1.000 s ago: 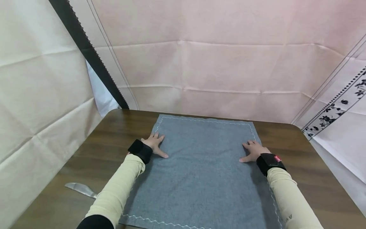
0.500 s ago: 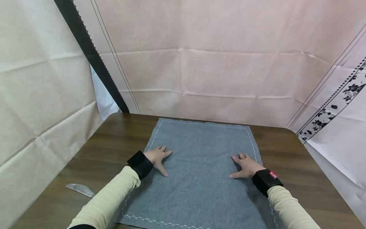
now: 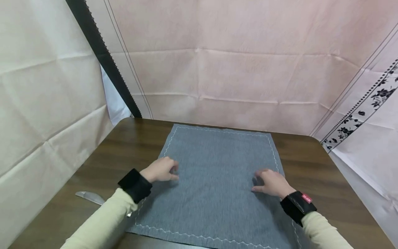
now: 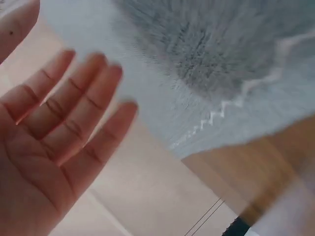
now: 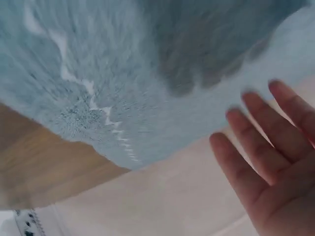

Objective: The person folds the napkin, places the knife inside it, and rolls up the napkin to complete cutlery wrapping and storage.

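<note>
A grey-blue cloth (image 3: pixel 214 162) with white zigzag stitching along its edges lies spread flat on the wooden table. My left hand (image 3: pixel 160 169) hovers over its left side, and my right hand (image 3: pixel 271 182) is above its right side. Both wrist views show the palm and fingers of the left hand (image 4: pixel 59 123) and the right hand (image 5: pixel 275 152) loosely extended, apart from the cloth, with nothing held. Shadows of the hands fall on the fabric. A knife (image 3: pixel 91 197) with a silvery blade lies left of the cloth, partly hidden by my left sleeve.
The brown wooden table (image 3: pixel 133 138) has rounded far corners. Pale creased sheeting (image 3: pixel 236 76) hangs behind it and at both sides. A black strip (image 3: pixel 105 58) runs down the left sheeting, and a floral-patterned band (image 3: pixel 360 114) shows at right.
Both hands have come back toward the near side and lifted off the cloth, after lying spread on it. The left hand has shifted left, and the fabric looks smoother. More of its near edge shows.
</note>
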Demonstrator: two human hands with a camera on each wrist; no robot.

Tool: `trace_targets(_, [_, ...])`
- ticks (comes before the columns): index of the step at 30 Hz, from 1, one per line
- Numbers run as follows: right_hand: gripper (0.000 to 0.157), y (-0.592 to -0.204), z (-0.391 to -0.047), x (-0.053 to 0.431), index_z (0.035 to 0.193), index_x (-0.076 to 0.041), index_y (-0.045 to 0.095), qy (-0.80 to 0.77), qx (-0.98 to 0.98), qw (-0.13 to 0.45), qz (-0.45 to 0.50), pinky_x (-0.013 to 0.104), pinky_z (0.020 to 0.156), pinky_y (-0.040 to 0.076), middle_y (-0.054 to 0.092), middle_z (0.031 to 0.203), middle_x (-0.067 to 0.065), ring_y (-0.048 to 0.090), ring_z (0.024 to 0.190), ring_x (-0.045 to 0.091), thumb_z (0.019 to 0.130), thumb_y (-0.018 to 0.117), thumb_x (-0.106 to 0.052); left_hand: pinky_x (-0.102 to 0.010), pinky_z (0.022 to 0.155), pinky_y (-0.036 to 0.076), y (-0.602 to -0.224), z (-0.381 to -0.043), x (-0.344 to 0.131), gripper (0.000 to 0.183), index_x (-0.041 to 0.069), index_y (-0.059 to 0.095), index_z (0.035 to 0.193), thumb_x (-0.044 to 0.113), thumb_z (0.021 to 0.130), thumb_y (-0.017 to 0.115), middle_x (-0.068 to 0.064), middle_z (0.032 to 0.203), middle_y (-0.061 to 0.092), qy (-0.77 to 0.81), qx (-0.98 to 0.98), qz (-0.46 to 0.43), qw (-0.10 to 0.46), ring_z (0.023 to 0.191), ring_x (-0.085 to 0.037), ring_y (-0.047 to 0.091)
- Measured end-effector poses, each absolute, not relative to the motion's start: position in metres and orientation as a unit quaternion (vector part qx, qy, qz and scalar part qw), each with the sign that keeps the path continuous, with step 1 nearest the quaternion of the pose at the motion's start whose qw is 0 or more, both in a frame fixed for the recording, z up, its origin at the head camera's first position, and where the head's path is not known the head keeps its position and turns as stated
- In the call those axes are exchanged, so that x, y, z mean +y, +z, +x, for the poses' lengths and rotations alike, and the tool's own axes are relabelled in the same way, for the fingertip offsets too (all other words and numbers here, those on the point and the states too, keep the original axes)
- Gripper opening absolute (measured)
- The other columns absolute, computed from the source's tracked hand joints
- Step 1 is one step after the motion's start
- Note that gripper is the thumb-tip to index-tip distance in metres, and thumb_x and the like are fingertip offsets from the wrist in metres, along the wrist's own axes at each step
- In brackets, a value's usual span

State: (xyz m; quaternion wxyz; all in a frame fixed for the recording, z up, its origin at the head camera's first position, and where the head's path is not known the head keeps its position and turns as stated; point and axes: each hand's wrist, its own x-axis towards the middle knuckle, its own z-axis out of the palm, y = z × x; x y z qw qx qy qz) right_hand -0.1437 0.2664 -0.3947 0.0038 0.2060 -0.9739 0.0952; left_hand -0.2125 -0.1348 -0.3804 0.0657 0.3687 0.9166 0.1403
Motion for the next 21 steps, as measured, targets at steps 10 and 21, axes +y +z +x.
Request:
trace_targets(10, [0.045,-0.402,-0.104,0.283,0.056,-0.018,0.042,0.162,-0.942,-0.110,0.271,0.018,0.044,0.023,0.030,0.054,-0.016,0.026,0.047,-0.001,0.069,0.073,-0.047,-0.017,0.045,0.029,-0.388,-0.155,-0.170,0.030,0.015,0.051,0.061,0.030,0.072,0.076,0.013,0.056,0.039,0.160,0.868,0.436,0.177,0.049,0.001,0.032])
trace_targets(21, [0.053,-0.402,-0.071,0.299,0.064,-0.019,0.040,0.108,-0.945,-0.103,0.291,0.021,0.049,0.026,0.031,0.067,-0.012,0.029,0.056,0.003,0.056,0.074,-0.060,-0.021,0.047,0.028,-0.391,-0.131,-0.187,0.046,0.017,0.047,0.074,0.042,0.058,0.082,0.012,0.065,0.036,0.131,0.891,0.401,0.166,0.056,-0.004,0.032])
